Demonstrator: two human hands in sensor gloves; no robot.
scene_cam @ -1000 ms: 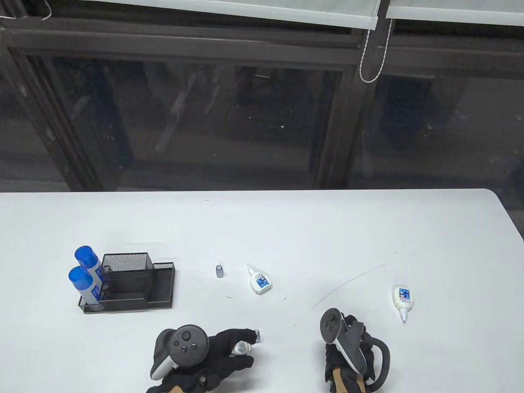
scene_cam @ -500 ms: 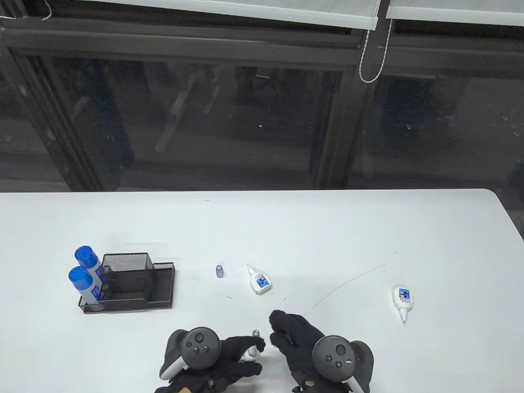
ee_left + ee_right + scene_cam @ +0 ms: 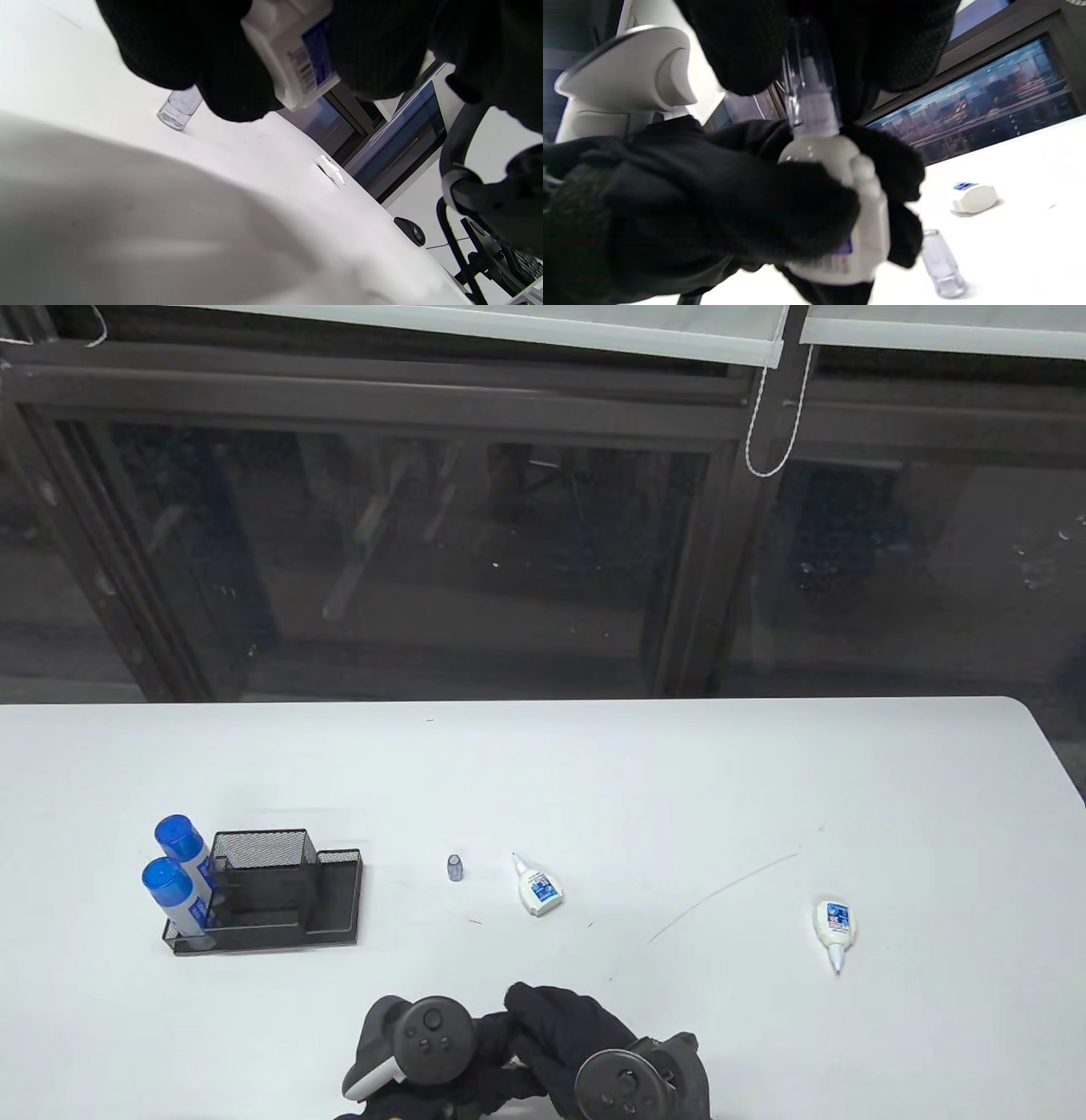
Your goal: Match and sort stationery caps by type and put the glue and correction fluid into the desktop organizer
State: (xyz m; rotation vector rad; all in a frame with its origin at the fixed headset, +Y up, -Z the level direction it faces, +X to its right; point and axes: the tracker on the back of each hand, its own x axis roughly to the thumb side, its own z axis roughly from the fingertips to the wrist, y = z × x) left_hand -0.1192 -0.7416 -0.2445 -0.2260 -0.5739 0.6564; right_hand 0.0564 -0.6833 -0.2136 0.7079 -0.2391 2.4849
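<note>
At the table's front edge my left hand (image 3: 479, 1052) grips a white correction fluid bottle (image 3: 840, 169), also seen as the held bottle (image 3: 297, 55). My right hand (image 3: 551, 1018) lies over it and pinches a clear cap (image 3: 810, 84) that sits over the bottle's nozzle. In the table view the hands hide both. A second clear cap (image 3: 456, 867) stands mid-table beside an uncapped correction fluid bottle (image 3: 536, 886). Another uncapped bottle (image 3: 834, 925) lies far right. The black mesh organizer (image 3: 331, 899) stands at left.
Two blue-capped glue sticks (image 3: 174, 857) stand in the organizer's left end. The spare cap (image 3: 941, 262) and the nearer bottle (image 3: 973, 197) lie just beyond my hands. A window wall runs behind the table's far edge.
My right hand came in from the right, took the small clear cap that lay by my left fingertips, and now holds it over the nozzle. Both hands drew closer to the front edge.
</note>
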